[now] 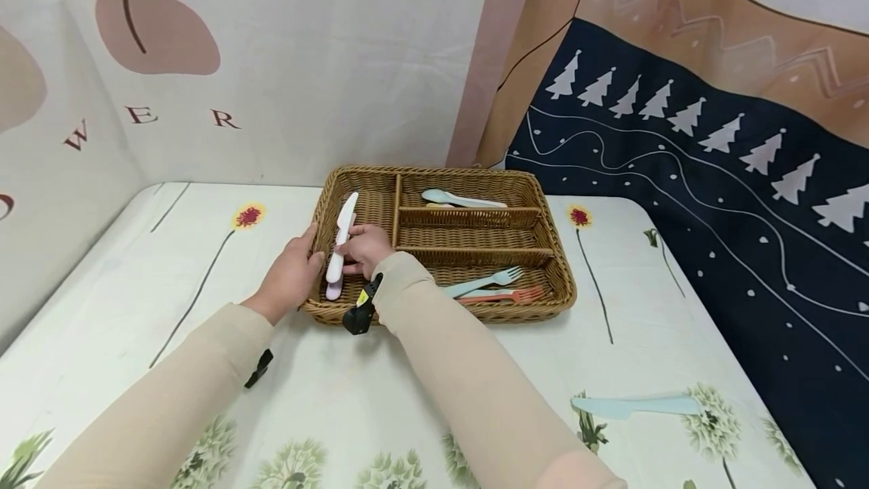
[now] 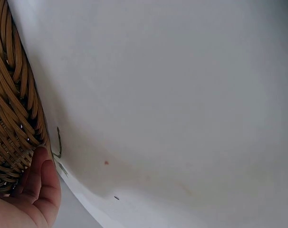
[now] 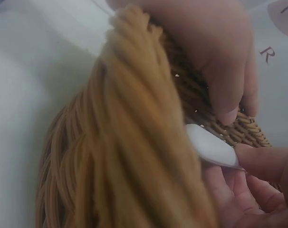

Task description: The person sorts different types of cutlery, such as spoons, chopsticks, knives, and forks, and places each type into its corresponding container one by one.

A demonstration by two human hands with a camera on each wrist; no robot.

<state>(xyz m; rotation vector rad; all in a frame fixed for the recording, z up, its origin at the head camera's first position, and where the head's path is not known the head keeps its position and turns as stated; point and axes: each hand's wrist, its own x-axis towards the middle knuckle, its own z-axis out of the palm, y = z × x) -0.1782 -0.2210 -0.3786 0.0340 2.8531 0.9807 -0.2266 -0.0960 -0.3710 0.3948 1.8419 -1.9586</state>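
Note:
A brown wicker cutlery basket [image 1: 516,314] with compartments stands against the back wall. My left hand [image 1: 288,278] grips its left rim, fingers outside and thumb over the edge; the left wrist view shows the fingertips [image 2: 50,178] on the weave. In the long left compartment, my right hand [image 1: 366,249] pinches a white knife [image 1: 345,216], its blade pointing toward the back. Under it is a lilac handle [image 1: 333,290], mostly hidden. In the right wrist view the white knife's rounded handle end [image 3: 215,146] shows between thumb and fingers, behind the near rim.
A light blue spoon [image 1: 462,200] lies in the back right compartment over a yellowish piece. In the front right compartment are a light blue fork [image 1: 505,276] and an orange fork [image 1: 523,295]. A light blue knife [image 1: 638,405] lies on the flowered tablecloth [image 1: 421,383] at front right.

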